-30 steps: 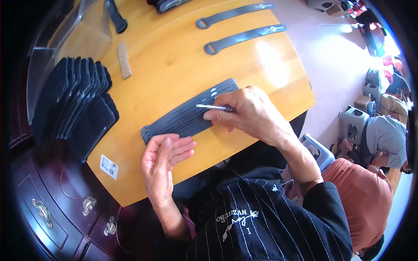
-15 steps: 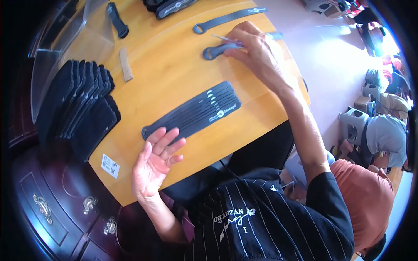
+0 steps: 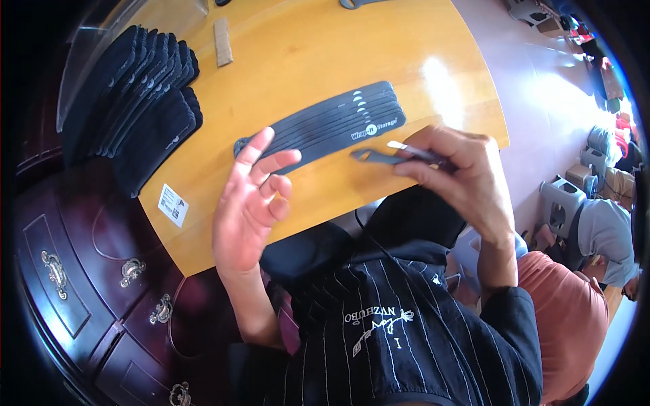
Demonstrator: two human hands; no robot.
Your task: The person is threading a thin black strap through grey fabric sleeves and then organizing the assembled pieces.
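Observation:
My right hand [image 3: 467, 172] is closed near the table's front right edge. It grips a grey strap [image 3: 374, 157] whose looped end sticks out to the left, slightly blurred. The same fingers pinch a slim tool with a pale metal tip [image 3: 398, 145]; its exact kind is unclear. My left hand [image 3: 247, 213] is raised palm up, fingers spread and curled a little, with nothing in it. Just beyond it, a fanned row of overlapping dark grey straps [image 3: 318, 125] with white print lies on the table; my left fingers hide part of its left end.
Thick stacks of black straps [image 3: 145, 81] stand at the table's left edge. A brown strip [image 3: 223, 42] and a white label [image 3: 173, 205] lie on the wooden table [image 3: 305, 57]. Another strap [image 3: 352, 3] shows at the far edge. A dark drawer cabinet [image 3: 101, 284] is at left; people sit at right.
My right hand has picked up the grey strap and drawn it back toward me, still holding the tool. My left hand stays open. The view has shifted, so the far straps mostly drop out.

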